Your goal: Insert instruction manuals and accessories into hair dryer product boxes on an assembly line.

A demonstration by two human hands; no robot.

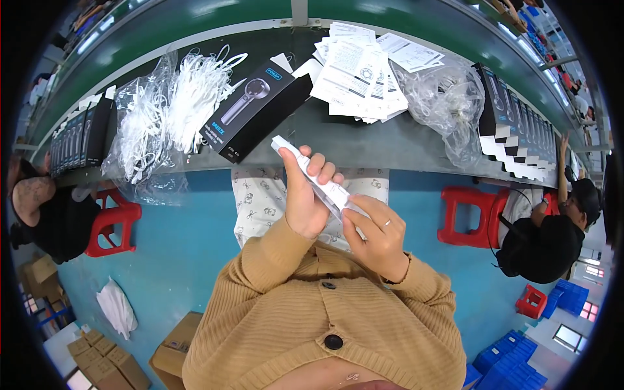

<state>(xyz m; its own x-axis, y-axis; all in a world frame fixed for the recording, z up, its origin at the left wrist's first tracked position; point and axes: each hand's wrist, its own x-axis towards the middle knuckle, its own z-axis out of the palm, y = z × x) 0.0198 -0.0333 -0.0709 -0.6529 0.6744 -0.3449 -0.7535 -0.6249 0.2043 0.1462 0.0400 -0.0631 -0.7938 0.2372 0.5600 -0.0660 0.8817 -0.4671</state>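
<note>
Above my lap, just off the bench edge, I hold a slim white stick-shaped piece [333,193], tilted with its upper end toward the bench. Part of it looks wrapped in clear plastic; its exact kind I cannot make out. My left hand [304,201] wraps its upper and middle part, thumb on one side and fingers on the other. At the lower end, the fingertips of my right hand [378,237] pinch it. Beyond my left hand, a black fan box [250,107] with a handheld fan pictured on it lies on the bench, its far flap open.
White cords [198,97] and a clear bag of cords [140,130] lie left on the dark bench [364,140]. Printed leaflets [357,75] and crumpled clear bags [445,107] lie right. Black boxes [513,114] line both ends. People sit at either side near red stools [468,218].
</note>
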